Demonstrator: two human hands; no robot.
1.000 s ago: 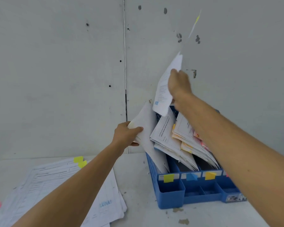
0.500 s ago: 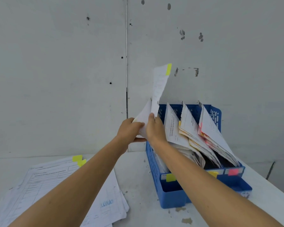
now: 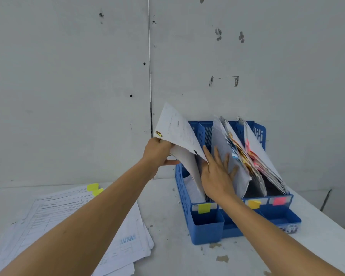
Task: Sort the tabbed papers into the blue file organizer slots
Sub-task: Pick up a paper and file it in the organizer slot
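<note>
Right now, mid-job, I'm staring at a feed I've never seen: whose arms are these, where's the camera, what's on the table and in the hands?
No machine here: these are a person's two bare arms, seen from one wide-angle camera worn on their head, looking forward and down. On the white table stands a blue file organizer, its slots holding leaning tabbed papers; a yellow tab and a pink tab mark slot fronts. A loose paper stack lies flat to its left. The left hand grips a few sheets at the leftmost slot, tilting them leftward. The right hand is flat, fingers straight, pressing the next slot's papers and holding nothing.
</note>
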